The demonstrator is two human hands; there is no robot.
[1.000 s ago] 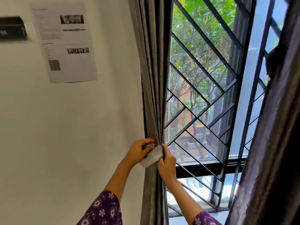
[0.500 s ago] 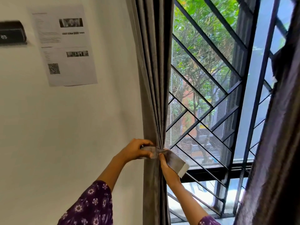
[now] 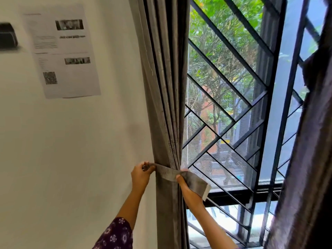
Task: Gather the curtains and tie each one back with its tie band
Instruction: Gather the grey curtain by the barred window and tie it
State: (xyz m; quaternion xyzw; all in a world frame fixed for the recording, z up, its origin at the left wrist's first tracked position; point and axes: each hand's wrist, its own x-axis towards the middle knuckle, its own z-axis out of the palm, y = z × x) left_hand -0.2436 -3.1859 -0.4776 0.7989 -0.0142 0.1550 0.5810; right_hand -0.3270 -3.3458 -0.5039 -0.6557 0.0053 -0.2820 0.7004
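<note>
tie band (image 3: 167, 173) now stretched flat across curtain (image 3: 165, 87)

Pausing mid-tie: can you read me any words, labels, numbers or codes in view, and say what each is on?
Nothing can be quoted.
Paper sheet on the wall: printed lines, a bold heading and a QR-like square, all too blurred to read.
Black box at the left edge: no legible text.
Tie band and curtain: no lettering visible.
</note>
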